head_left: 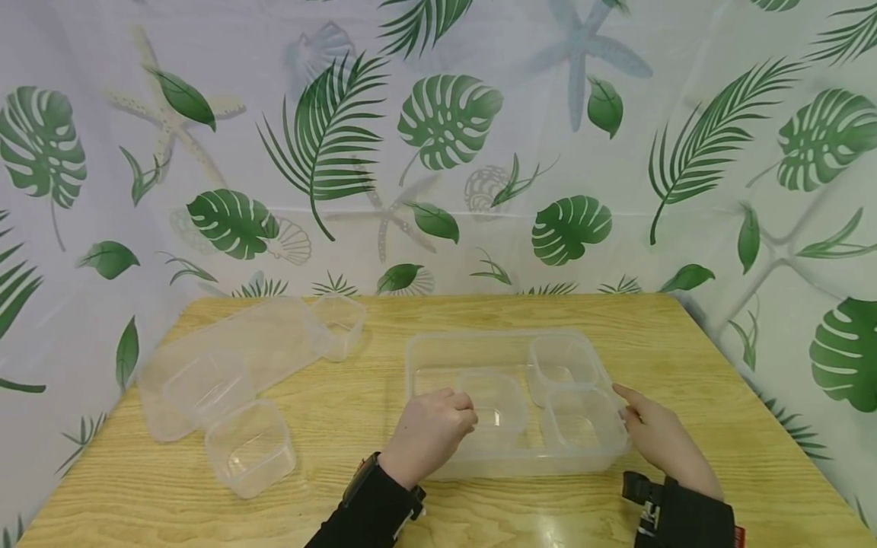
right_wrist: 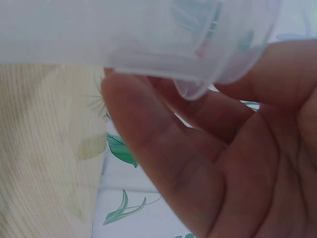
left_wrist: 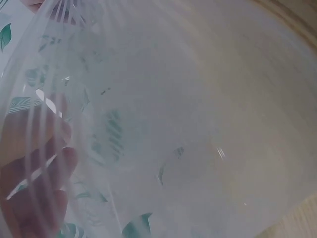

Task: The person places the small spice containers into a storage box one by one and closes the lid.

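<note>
A large clear plastic storage box (head_left: 517,466) sits on the table with three small clear containers in it. Two of these, a back one (head_left: 563,361) and a front one (head_left: 582,418), fill its right side. My left hand (head_left: 433,434) is over the box's left part, fingers curled at the rim of the third small container (head_left: 503,399); it appears to pinch that rim. Through the clear plastic, the left fingers (left_wrist: 54,163) show in the left wrist view. At the box's right end my right hand (head_left: 661,438) holds the edge, its thumb and fingers (right_wrist: 143,119) against the plastic.
To the left lies a flat clear lid (head_left: 274,327). One small container (head_left: 208,384) and another (head_left: 336,323) stand on or over it, and a third loose container (head_left: 250,449) is in front. A leaf-print cloth (head_left: 438,251) hangs behind the wooden table (head_left: 342,426).
</note>
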Tool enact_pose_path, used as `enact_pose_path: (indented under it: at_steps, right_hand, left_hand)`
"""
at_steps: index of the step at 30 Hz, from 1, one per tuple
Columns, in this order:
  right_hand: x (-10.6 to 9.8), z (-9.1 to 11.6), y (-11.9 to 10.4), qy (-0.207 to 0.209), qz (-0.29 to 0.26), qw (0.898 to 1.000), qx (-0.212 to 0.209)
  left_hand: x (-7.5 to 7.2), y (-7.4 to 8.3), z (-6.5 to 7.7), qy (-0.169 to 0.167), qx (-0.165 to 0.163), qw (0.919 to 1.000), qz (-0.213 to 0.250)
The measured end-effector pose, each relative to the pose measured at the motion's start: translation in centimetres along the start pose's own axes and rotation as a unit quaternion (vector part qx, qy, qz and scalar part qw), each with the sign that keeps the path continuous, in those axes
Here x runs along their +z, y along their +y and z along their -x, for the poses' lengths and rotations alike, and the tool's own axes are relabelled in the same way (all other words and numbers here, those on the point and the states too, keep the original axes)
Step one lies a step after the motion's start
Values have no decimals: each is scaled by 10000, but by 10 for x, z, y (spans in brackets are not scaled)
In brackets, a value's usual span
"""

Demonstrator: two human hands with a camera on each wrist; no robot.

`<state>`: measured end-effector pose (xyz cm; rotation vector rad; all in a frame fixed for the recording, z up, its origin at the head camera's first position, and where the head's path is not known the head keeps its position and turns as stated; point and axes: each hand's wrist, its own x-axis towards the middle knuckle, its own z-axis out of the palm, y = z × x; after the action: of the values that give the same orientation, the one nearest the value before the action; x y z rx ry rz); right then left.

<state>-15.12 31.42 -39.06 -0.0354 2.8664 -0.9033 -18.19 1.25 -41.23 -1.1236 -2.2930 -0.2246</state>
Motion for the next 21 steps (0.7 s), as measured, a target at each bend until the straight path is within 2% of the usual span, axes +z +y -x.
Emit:
enact_pose_path:
  at_steps: [10, 21]
  right_hand:
    - [0, 1, -1, 19, -30, 10000, -51]
    - [0, 1, -2, 45, 3, 10000, -33]
  left_hand:
    - [-2, -2, 1, -425, 8, 9991, 86]
    - [-5, -3, 4, -639, 81, 9979, -49]
